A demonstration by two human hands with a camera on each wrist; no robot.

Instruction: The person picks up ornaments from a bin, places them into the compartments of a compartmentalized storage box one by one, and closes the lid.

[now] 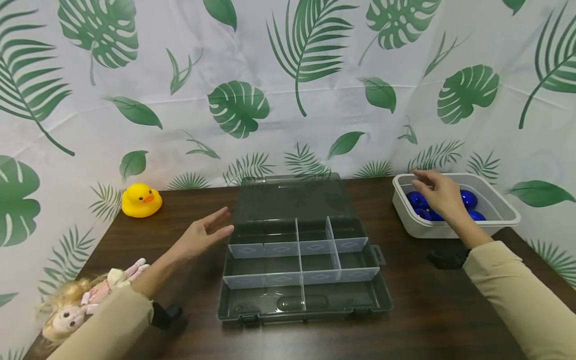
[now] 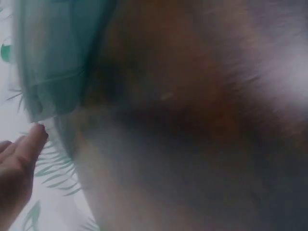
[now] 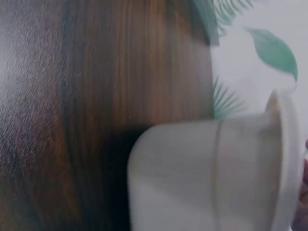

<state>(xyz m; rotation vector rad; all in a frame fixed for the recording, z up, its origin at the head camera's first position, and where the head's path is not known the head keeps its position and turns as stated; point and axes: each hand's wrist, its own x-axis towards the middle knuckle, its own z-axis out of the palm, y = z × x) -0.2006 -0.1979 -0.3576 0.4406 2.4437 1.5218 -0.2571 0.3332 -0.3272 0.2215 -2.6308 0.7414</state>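
Observation:
In the head view my left hand [image 1: 202,237] is held with thumb and fingers apart, just left of the dark translucent organizer box [image 1: 265,300]. It holds nothing. Its fingers [image 2: 32,144] show near the box's teal-looking lid in the left wrist view. The box lies with its lid [image 1: 292,200] folded back, and pale dividers [image 1: 279,248] split its inside into several compartments. My right hand [image 1: 443,195] hovers over the white tub [image 1: 418,229], fingers slightly bent, nothing visible in them. Several shiny blue balls [image 1: 469,200] lie in the tub, partly hidden by this hand.
A yellow rubber duck [image 1: 140,201] sits at the back left of the dark wooden table [image 1: 423,310]. On the left, partly behind my sleeve, lies a blond doll [image 1: 96,297]. A leaf-patterned cloth [image 1: 315,100] hangs along the back and sides.

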